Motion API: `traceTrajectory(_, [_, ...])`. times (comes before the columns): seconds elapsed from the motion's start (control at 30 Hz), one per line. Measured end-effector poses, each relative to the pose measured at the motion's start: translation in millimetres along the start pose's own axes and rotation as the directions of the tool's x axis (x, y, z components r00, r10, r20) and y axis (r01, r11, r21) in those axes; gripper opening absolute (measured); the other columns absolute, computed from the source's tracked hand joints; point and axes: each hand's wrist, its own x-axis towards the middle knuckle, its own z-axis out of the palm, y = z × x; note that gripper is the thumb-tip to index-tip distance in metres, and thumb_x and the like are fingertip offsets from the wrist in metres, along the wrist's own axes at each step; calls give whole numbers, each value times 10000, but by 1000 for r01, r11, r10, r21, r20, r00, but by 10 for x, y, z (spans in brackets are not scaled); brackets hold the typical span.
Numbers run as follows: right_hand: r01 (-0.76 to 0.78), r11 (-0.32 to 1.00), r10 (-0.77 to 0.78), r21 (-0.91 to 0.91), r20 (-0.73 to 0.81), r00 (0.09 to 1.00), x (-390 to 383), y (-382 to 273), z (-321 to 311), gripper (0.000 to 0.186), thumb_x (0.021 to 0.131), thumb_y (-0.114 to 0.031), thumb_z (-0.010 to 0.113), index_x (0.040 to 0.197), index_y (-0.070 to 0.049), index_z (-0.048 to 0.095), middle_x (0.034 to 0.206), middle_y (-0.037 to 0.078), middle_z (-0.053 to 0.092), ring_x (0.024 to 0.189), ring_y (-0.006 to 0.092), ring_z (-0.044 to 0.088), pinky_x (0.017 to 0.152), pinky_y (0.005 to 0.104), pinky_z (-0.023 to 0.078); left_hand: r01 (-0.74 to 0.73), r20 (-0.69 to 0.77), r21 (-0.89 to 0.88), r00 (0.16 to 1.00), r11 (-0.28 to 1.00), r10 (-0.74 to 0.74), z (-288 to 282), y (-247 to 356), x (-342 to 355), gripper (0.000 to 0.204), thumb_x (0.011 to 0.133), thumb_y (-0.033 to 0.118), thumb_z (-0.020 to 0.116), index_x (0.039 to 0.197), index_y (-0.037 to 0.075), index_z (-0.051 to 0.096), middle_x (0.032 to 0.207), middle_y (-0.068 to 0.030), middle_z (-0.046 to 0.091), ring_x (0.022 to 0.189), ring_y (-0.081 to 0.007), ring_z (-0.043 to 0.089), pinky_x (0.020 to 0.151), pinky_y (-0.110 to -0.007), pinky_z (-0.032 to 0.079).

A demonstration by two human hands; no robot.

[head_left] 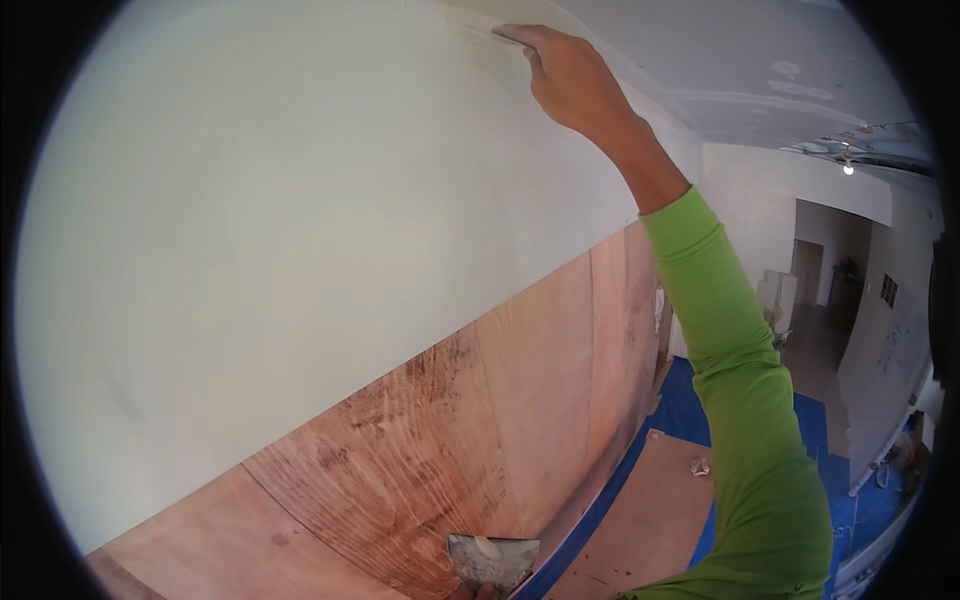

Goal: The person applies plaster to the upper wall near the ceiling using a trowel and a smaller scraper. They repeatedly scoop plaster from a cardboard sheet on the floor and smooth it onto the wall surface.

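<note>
My right hand, in a green sleeve, is raised high against the white wall. It grips a thin flat putty knife, whose blade lies on the wall beside a faint beige smear. Low in the picture, only the fingertips of my left hand show. They are closed on a wide, stained putty knife held in front of the wood panelling. A dab of pale filler sits near its blade edge.
Reddish wood panels cover the lower wall. Blue sheeting lies on the floor, with a brown board and a crumpled scrap on it. A lit bulb hangs from the patched ceiling. A doorway opens at the far right.
</note>
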Motion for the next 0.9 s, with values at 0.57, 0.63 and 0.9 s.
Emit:
traceTrajectory(0.57, [-13, 1000, 13, -6, -53, 998, 358, -380, 191, 493, 938, 87, 407, 1394, 40, 587, 1450, 232, 582, 1379, 368, 518, 1197, 425, 394, -416, 410, 903, 757, -108, 509, -687, -450, 60, 268, 970, 103, 647, 1230, 37, 649, 1267, -206, 605, 1187, -409, 569, 1025, -464, 476])
traceTrajectory(0.63, [-19, 1000, 18, -15, -66, 998, 361, -391, 211, 488, 944, 84, 403, 1394, 41, 586, 1455, 231, 579, 1380, 369, 517, 1200, 425, 392, -406, 406, 907, 775, -112, 484, -689, -397, 35, 268, 972, 99, 643, 1232, 37, 648, 1266, -199, 610, 1182, -407, 571, 1027, -466, 478])
traceTrajectory(0.9, [-57, 998, 57, -1, -64, 996, 339, -475, 265, 455, 988, 50, 390, 1404, 54, 573, 1470, 235, 564, 1399, 371, 501, 1217, 428, 374, -56, -180, -341, 984, 938, -7, -344, -269, -10, 279, 997, 126, 645, 1256, 24, 637, 1249, -201, 610, 1178, -371, 584, 992, -446, 506])
